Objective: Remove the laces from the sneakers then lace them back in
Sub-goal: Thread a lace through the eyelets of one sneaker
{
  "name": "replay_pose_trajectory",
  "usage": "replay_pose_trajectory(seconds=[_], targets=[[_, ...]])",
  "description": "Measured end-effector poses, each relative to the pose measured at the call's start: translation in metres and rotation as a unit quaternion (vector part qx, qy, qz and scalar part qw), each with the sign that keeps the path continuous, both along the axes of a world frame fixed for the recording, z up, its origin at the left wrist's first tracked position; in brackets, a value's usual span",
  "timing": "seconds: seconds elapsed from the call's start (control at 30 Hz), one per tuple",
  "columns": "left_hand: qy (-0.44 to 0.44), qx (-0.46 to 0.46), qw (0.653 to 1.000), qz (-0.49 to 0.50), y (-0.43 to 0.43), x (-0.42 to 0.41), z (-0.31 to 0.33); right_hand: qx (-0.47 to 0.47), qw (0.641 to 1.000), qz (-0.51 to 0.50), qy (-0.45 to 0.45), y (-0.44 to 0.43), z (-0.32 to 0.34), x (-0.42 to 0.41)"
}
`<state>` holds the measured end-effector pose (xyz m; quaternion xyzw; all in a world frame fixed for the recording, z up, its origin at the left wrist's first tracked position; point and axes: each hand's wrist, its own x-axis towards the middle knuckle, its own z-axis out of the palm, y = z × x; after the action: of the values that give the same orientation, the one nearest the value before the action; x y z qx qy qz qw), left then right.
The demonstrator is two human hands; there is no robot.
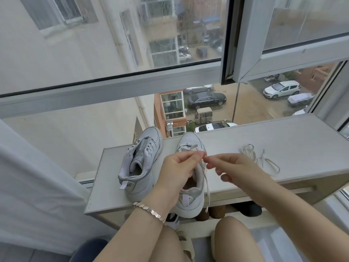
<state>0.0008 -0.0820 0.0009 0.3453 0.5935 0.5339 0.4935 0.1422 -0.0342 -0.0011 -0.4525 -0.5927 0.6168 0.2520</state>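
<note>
Lace work at the shelf edge
Our near sneaker [190, 202] overhangs the shelf [283, 140] front, so a hard tug could drag it off. Our left hand [179, 169] and right hand [238, 167] both pinch its lace [207, 188] just above it, fingers narrow; the strand may slip. Farther off sit the bare sneaker [140, 159] and the loose lace [264, 161], near a window [302, 53] we judge open.

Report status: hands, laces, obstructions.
Left hand and right hand both pinching lace at right sneaker. Left sneaker looks unlaced; loose lace on shelf. Nothing blocking.
</note>
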Motion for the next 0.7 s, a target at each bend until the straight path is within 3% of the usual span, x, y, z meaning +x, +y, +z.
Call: replay_pose_trajectory(seconds=[0.17,0.47,0.53,0.63,0.7], targets=[[0.068,0.011,0.997,-0.031,0.002,0.006,0.002,0.087,0.996,0.022,0.011,-0.012,-0.001,-0.004],[0.100,0.013,0.992,-0.081,-0.007,-0.001,0.000,0.002,0.998,0.016,0.066,-0.018,-0.009,-0.005],[0.206,0.048,0.976,-0.056,-0.008,-0.005,-0.009,-0.001,0.997,-0.013,0.075,-0.015,-0.012,-0.005],[0.483,0.106,0.869,0.029,-0.008,-0.011,-0.028,-0.019,0.987,-0.093,0.128,-0.008,-0.016,-0.003],[0.515,0.076,0.853,0.028,-0.008,-0.008,-0.033,-0.039,0.974,-0.137,0.176,-0.004,-0.017,-0.002]])
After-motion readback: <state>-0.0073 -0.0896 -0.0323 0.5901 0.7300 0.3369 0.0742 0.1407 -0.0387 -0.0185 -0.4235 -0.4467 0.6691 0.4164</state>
